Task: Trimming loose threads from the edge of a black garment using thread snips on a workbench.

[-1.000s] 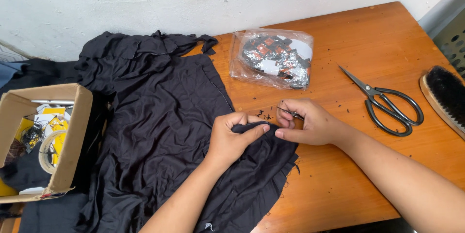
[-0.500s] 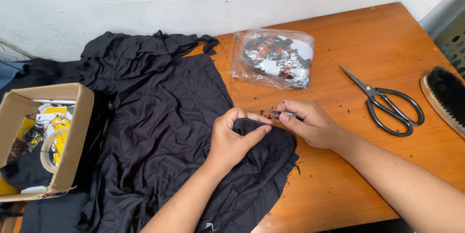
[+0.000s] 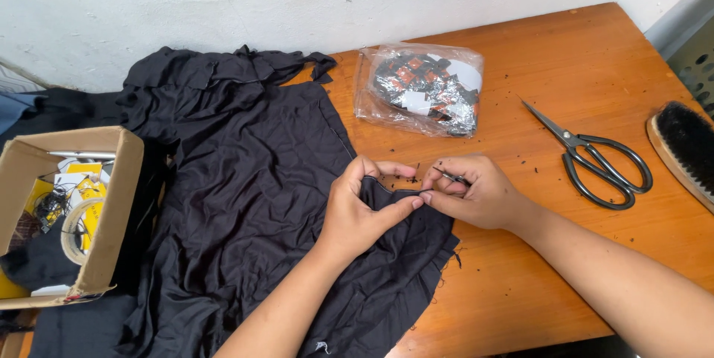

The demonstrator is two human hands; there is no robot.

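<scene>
A black garment (image 3: 245,202) lies spread over the left part of an orange wooden table (image 3: 595,53). My left hand (image 3: 361,209) pinches a fold of the garment's right edge between thumb and fingers. My right hand (image 3: 476,194) is right beside it, fingers closed on a small dark metal thread snip (image 3: 448,176), whose tip points at the pinched edge. Both hands meet near the table's middle.
A clear plastic bag (image 3: 420,90) of small black and red pieces lies behind the hands. Black scissors (image 3: 591,157) and a wooden brush (image 3: 684,146) lie at the right. An open cardboard box (image 3: 71,217) with tape and oddments sits at the left. Thread bits dot the table.
My hands have shifted slightly on the garment's edge; the left hand's grip has regathered the fold. Nothing else has moved.
</scene>
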